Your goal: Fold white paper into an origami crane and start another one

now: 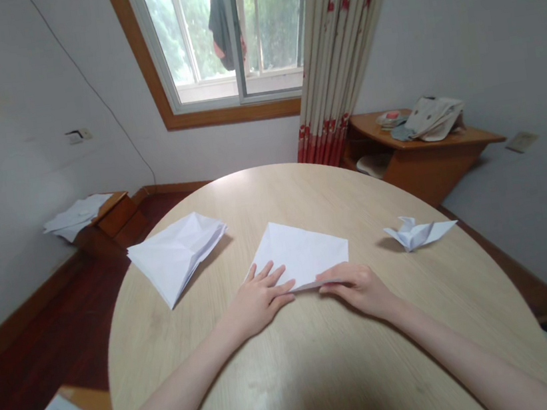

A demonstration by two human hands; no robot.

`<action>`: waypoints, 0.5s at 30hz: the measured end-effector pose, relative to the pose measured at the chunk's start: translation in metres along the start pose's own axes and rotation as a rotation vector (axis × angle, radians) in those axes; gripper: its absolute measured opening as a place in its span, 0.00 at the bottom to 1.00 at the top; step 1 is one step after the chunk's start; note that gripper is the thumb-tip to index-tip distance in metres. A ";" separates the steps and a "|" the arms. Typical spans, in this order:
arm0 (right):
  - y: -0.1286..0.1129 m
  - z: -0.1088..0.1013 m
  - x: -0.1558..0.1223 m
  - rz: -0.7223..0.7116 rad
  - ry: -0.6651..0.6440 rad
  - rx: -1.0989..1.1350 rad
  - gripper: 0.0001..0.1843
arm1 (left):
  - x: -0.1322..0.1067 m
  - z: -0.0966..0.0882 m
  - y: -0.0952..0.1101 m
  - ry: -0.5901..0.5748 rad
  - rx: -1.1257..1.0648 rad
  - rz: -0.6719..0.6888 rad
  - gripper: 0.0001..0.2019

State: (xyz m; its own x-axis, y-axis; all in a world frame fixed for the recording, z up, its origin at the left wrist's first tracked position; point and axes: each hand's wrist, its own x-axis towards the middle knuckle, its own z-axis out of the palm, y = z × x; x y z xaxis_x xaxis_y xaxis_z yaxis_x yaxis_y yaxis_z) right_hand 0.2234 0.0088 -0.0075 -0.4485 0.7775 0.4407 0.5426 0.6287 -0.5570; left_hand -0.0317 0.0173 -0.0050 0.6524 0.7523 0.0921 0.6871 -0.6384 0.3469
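A white sheet of folded paper (304, 248) lies in front of me on the round table. My left hand (265, 293) rests flat on its lower left part, fingers spread. With the thumb below and the fingers above, my right hand (349, 282) pinches the sheet's near edge, which is lifted slightly there. To the left lies a stack of creased white paper (178, 248), its layers showing along the right side. On the right sits a folded paper crane (411, 234), wings out, touched by neither hand.
The round wooden table (304, 362) has its curved rim on both sides. Beyond it stand a corner desk (428, 157) with a cloth bag (436, 117) and a low cabinet (114, 219) bearing papers. A curtain (334, 56) hangs beside the window.
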 end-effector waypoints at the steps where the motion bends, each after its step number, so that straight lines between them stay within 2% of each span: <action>1: -0.001 -0.002 0.000 0.037 0.004 -0.004 0.14 | 0.000 0.000 0.000 0.002 -0.014 -0.009 0.17; 5: -0.001 -0.005 0.003 0.138 0.033 -0.031 0.19 | 0.001 0.000 -0.001 0.033 -0.060 -0.041 0.16; 9: 0.001 -0.003 0.004 0.245 0.108 -0.071 0.24 | 0.002 0.000 -0.003 0.154 -0.175 -0.056 0.15; 12: 0.005 0.000 0.005 0.291 0.167 -0.069 0.25 | 0.002 0.000 -0.003 0.248 -0.261 -0.094 0.15; 15: 0.010 0.002 0.005 0.321 0.212 -0.118 0.25 | 0.003 0.000 -0.002 0.262 -0.233 -0.142 0.15</action>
State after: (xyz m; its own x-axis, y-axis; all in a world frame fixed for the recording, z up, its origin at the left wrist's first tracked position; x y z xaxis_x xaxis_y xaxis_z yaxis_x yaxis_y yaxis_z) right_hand 0.2248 0.0189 -0.0120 -0.0930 0.9119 0.3997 0.7147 0.3406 -0.6109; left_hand -0.0314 0.0205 -0.0053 0.4307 0.8662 0.2532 0.6539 -0.4929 0.5740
